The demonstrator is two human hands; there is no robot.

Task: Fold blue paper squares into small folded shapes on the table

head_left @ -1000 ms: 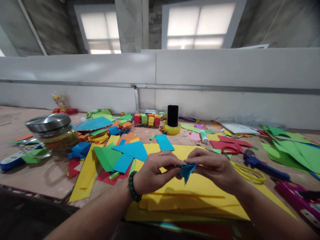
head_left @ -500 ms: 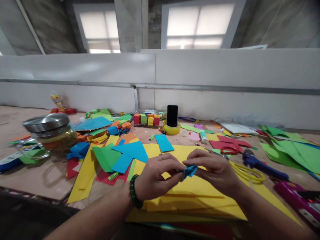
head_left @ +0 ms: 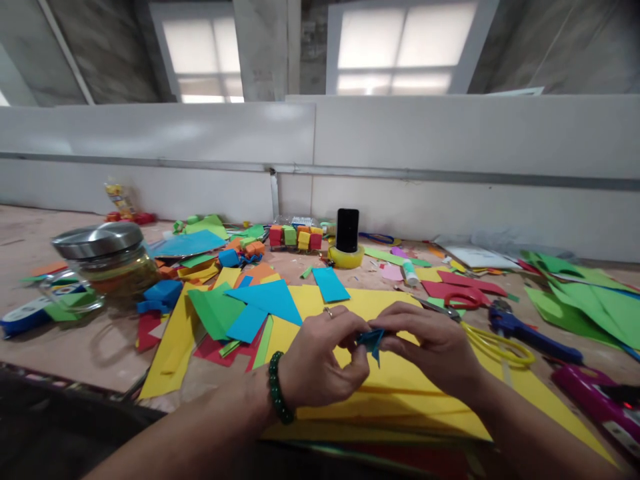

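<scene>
Between both hands is a small folded blue paper (head_left: 371,340), above yellow sheets (head_left: 400,393). My left hand (head_left: 327,360), with a ring and a green bead bracelet (head_left: 280,387), pinches its left side. The fingers of my right hand (head_left: 430,340) close on its right side. A pointed flap of the paper hangs down between the hands. Flat blue pieces (head_left: 270,300) and a green sheet (head_left: 215,313) lie left of my hands. A blue strip (head_left: 330,285) rests on the yellow paper just beyond them.
At left stands a glass jar (head_left: 107,267) beside a blue folded piece (head_left: 163,293). A phone (head_left: 347,230) stands on a tape roll (head_left: 346,257) at the back. Red scissors (head_left: 463,300), yellow-handled scissors (head_left: 505,350), blue pliers (head_left: 535,333) and a magenta tool (head_left: 595,400) lie right.
The small blue paper has been turned, so a pointed flap now hangs downward. My left fingers have shifted their grip and curl more. The whole view has moved slightly.
</scene>
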